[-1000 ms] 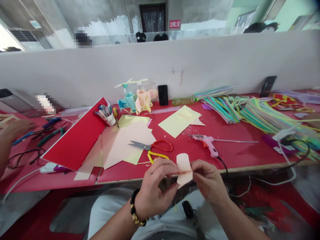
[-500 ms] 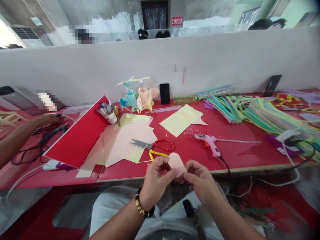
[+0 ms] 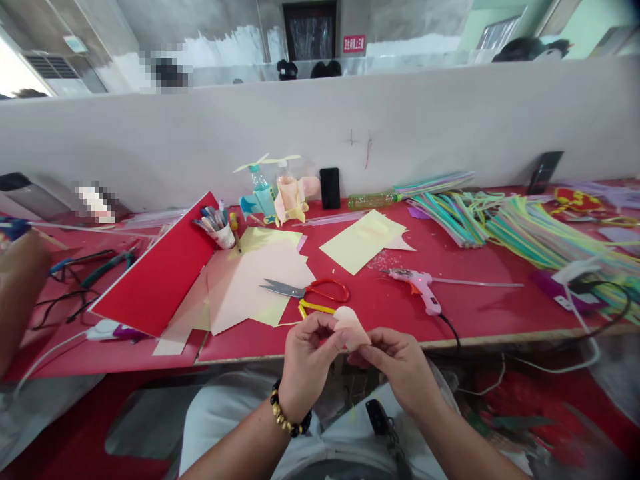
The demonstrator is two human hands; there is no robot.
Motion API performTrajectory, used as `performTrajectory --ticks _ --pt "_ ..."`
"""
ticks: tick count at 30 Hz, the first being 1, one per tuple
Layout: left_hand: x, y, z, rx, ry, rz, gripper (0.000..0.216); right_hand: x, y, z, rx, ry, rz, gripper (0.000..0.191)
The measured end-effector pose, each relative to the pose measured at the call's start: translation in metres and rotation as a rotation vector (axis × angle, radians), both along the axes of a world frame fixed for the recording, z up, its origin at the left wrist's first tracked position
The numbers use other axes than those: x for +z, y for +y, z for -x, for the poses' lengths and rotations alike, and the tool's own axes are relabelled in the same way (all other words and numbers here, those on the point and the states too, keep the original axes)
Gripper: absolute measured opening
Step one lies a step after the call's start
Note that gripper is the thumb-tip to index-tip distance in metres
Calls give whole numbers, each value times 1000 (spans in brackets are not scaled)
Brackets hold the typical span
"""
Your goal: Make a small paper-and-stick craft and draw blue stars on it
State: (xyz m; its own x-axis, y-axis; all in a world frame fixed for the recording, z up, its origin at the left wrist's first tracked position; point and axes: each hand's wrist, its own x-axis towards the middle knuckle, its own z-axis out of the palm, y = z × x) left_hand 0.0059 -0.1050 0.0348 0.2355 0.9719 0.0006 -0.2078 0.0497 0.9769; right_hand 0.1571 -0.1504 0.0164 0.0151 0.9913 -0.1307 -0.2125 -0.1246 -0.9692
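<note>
A small pale pink piece of paper (image 3: 351,328) with a rounded top is pinched between my two hands above the table's front edge. My left hand (image 3: 311,350) grips its left side, thumb in front. On its lower right corner, my right hand (image 3: 395,357) closes with thumb and fingers. Just beyond my left hand lie yellow-handled scissors (image 3: 317,307), partly hidden by the hand and paper. Red-handled scissors (image 3: 327,291) rest behind them, blades over pale pink paper sheets (image 3: 250,280).
A pink glue gun (image 3: 423,287) lies to the right with its cord over the edge. Red board (image 3: 165,273), pen cup (image 3: 223,235), bottle models (image 3: 287,197), phone (image 3: 329,188) and coloured strips (image 3: 535,233) stand or lie farther back. A co-worker's arm (image 3: 20,287) is at far left.
Both hands have shifted slightly left with the pink paper, which now looks more curved. The co-worker's arm at far left has pulled back toward the left edge.
</note>
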Motion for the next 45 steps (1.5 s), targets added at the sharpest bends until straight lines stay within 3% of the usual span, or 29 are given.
performTrajectory --ticks 21,34,45 --pt "-4 5 -1 129 -13 -39 21 -6 1 7 -39 97 28 18" --pt "0 3 3 98 3 -35 18 -10 1 7 -35 100 48 21" --pt "-12 7 5 103 83 -116 16 -9 8 5 29 56 67 22"
